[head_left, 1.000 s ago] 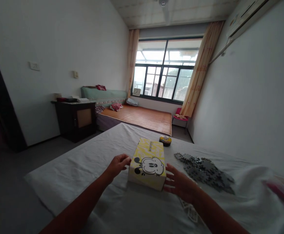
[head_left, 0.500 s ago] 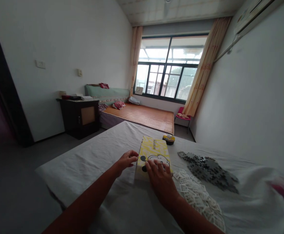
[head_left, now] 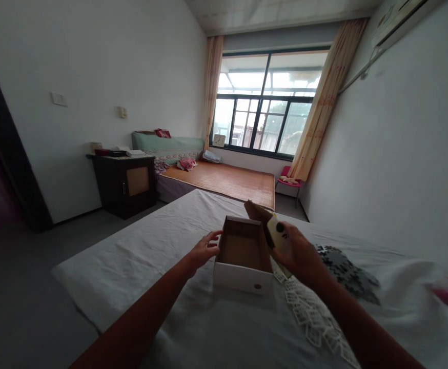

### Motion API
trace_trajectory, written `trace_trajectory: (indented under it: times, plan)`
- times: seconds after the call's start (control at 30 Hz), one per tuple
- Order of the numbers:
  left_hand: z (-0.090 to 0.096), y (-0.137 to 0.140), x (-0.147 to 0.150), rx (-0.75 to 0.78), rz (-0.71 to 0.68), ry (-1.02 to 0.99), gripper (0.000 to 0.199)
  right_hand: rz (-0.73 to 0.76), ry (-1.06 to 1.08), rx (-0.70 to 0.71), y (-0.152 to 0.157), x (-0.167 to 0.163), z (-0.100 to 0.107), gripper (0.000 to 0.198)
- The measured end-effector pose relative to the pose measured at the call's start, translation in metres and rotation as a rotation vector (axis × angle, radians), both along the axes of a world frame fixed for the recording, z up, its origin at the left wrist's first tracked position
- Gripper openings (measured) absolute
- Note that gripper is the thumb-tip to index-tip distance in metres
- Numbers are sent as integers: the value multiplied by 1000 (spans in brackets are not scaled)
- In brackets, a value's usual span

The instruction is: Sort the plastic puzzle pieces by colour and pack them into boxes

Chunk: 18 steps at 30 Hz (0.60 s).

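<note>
A cardboard box (head_left: 243,279) with white outer walls stands on the white cloth, its brown inside showing with nothing in it. At its left rim my left hand (head_left: 205,250) has its fingers stretched out and apart, the tips against the wall. My right hand (head_left: 299,251) grips the yellow-and-white box lid (head_left: 276,233), tilted on its side along the box's right edge. White grid-patterned pieces (head_left: 310,315) lie in a spread heap below my right forearm. Beyond that forearm is a pile of dark grey jigsaw-like pieces (head_left: 347,271), partly covered by the arm.
The white cloth (head_left: 139,266) covers the surface under the box. Past its far edge is a bed with a brown mat (head_left: 224,178). A dark cabinet (head_left: 124,184) stands at the left, and a pink chair (head_left: 288,177) is by the curtain.
My right hand has lifted the lid off the box and swung it to the right, baring the inside. The round yellow tin is now hidden. My left hand stays by the box's left side.
</note>
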State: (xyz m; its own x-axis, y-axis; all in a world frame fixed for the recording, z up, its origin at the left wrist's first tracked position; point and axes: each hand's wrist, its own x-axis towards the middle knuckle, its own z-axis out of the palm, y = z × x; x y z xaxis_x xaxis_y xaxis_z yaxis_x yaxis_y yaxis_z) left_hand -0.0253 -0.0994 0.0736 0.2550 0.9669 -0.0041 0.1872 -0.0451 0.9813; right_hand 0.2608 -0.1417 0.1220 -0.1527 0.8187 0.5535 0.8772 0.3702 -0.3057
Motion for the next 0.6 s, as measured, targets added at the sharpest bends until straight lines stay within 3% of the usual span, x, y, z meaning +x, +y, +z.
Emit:
trace_trajectory:
  times: [0.17,0.23,0.33,0.43,0.6]
  plan:
    - [-1,12,0,221,-22,122,32,-201,213,-13,31,49,35,75]
    - [-3,23,2,233,14,139,37,-177,241,77,41,51,45,75]
    - [-6,38,9,132,6,86,62,-58,221,238,63,36,55,71]
    - [-13,42,20,72,-81,-8,67,80,140,284,96,9,51,68]
    - [-34,28,30,93,-188,-160,53,230,-182,227,153,-30,23,62]
